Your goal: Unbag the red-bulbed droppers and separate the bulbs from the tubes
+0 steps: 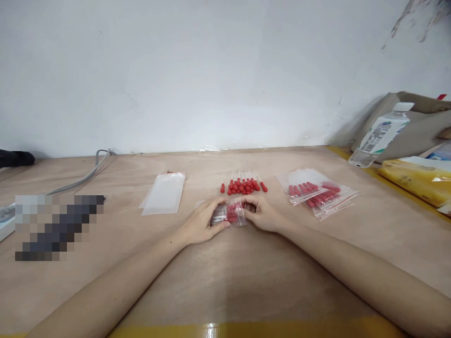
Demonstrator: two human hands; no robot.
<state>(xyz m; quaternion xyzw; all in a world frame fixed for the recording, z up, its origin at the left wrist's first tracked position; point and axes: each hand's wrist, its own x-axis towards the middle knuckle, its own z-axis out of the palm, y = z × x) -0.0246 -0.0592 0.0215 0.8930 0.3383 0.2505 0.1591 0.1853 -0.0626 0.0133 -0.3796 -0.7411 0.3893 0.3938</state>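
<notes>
You hold one clear bag (241, 217) of red-bulbed droppers (231, 213) at the middle of the table (225, 272); your left hand (202, 223) grips one end between thumb and fingers, your right hand (262, 213) pinches the other. Just beyond lie loose droppers (243, 185), too overlapped to count. Right, at least two filled bags (322, 195) overlap; left, at least two flat bags (164, 194). One bottle (382, 134) bears a label (382, 134), its print unreadable.

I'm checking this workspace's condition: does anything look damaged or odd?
Dark streaky marks at the upper right of the wall stand out against its mostly pale surface. Whether stain or damage, I can't tell.
</notes>
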